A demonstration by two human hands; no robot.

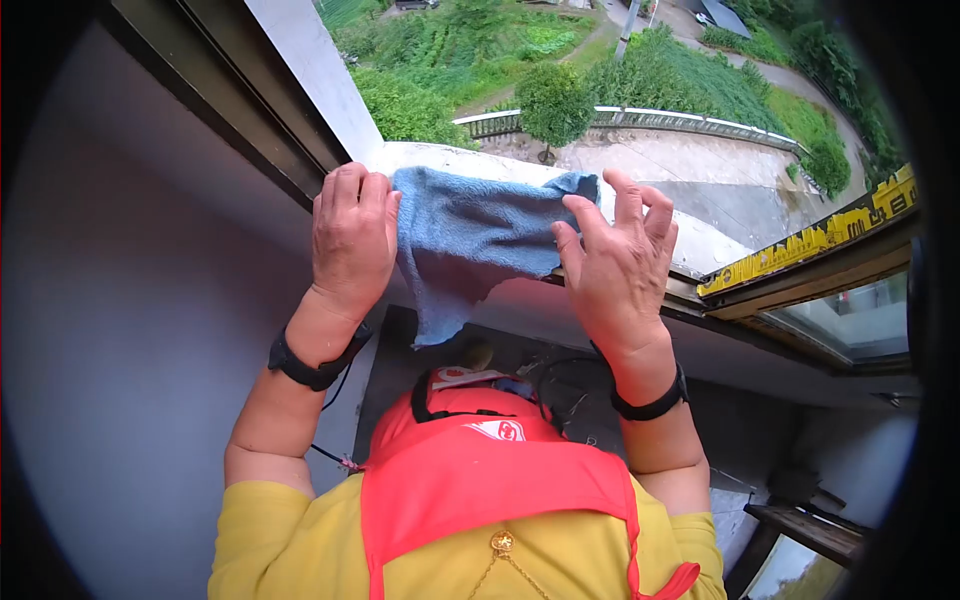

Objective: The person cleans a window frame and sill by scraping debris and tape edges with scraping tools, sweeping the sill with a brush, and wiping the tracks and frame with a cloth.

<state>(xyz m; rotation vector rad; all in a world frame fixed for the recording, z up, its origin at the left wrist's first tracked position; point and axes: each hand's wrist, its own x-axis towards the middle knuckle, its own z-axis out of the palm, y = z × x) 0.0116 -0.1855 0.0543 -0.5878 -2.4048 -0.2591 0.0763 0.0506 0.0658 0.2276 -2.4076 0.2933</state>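
A blue cloth (480, 225) lies creased over the window sill, its lower left corner hanging down on the inner side. My left hand (350, 235) is at the cloth's left edge beside the window frame, fingers curled together and thumb against the fabric; the fingertips are hidden. At the opposite end, my right hand (622, 260) has its fingers bent and spread apart. Its thumb and index finger are by the cloth's right corner, which is folded up. Whether they touch the fabric is hard to tell.
A dark window frame (235, 85) rises at the left. On the right stands an opened window sash (820, 280) with yellow printed tape. Outside, below the white sill (440, 155), are a paved yard, a railing (690, 120) and greenery. A red apron (490, 490) covers my front.
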